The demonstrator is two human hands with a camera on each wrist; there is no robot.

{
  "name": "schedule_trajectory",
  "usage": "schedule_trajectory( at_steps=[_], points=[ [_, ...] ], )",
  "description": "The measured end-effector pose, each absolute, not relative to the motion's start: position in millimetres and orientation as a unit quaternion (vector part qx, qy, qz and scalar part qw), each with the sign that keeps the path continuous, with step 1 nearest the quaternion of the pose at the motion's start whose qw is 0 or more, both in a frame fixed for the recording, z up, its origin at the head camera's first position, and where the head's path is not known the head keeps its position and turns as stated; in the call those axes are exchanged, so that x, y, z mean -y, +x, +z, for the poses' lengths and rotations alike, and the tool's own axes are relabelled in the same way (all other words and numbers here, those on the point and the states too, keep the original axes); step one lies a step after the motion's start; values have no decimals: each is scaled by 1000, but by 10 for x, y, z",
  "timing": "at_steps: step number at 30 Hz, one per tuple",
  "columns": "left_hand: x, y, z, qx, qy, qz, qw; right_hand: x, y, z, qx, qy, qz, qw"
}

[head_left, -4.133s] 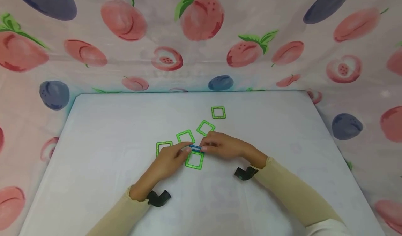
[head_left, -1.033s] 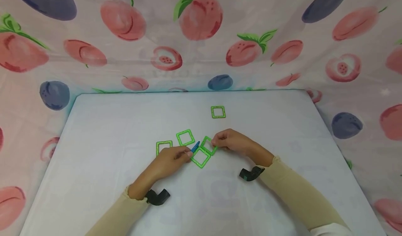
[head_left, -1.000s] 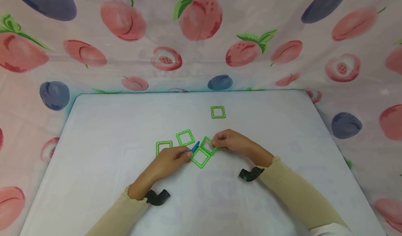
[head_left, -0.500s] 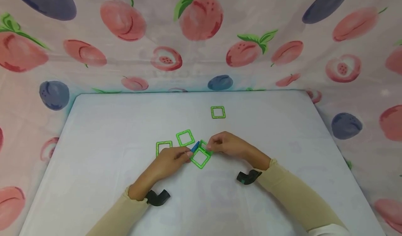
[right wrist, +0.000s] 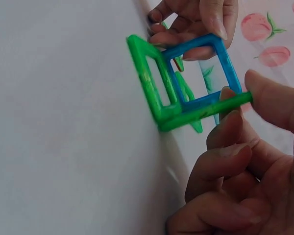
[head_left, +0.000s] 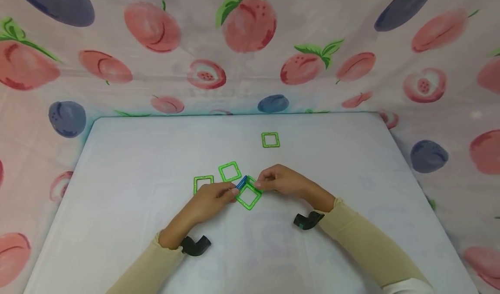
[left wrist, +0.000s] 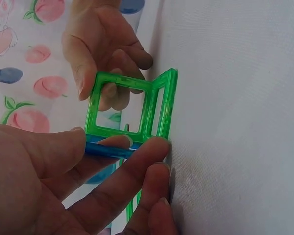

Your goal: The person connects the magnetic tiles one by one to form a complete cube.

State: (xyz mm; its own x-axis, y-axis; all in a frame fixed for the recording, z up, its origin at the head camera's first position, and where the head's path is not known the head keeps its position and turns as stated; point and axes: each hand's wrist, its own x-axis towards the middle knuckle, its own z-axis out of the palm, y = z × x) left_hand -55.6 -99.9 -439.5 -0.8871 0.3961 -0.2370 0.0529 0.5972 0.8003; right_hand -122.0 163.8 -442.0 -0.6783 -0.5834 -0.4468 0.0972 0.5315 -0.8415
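Observation:
My left hand [head_left: 212, 200] pinches a blue square magnetic tile [right wrist: 225, 63], standing on edge. Opposite it, my right hand [head_left: 283, 180] holds a green square magnetic tile [left wrist: 93, 112] upright between thumb and fingers. Both raised tiles meet at a corner along two neighbouring sides of another green tile [head_left: 243, 202], which lies flat on the table. In the right wrist view, the blue tile's frame spans the space behind the green ones. From the head view the raised tiles are partly covered by fingertips.
Three more green square tiles lie flat: one [head_left: 222, 174] just behind the left hand, one [head_left: 203, 178] partly hidden by that hand, one [head_left: 263, 140] farther back. A black curved piece [head_left: 196, 246] sits at each wrist. Fruit-patterned cloth [head_left: 250, 68] surrounds the white table [head_left: 136, 155].
Earlier both hands were at the blue tile, and the right-hand green tile lay apart. My right hand has since brought it over and tipped it upright, moving left. My left hand barely shifts lately.

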Motion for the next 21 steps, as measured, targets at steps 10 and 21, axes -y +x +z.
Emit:
schedule_trajectory(
  at_steps=[10,21],
  points=[
    [1028,-567,-4383,-866,139,430,214,-1776,-1281,-4431,-798,-174,-453,358],
    [1010,-584,-4380,-847,101,464,240,-1699,-1345,-4439,-791,-221,-444,357]
  ],
)
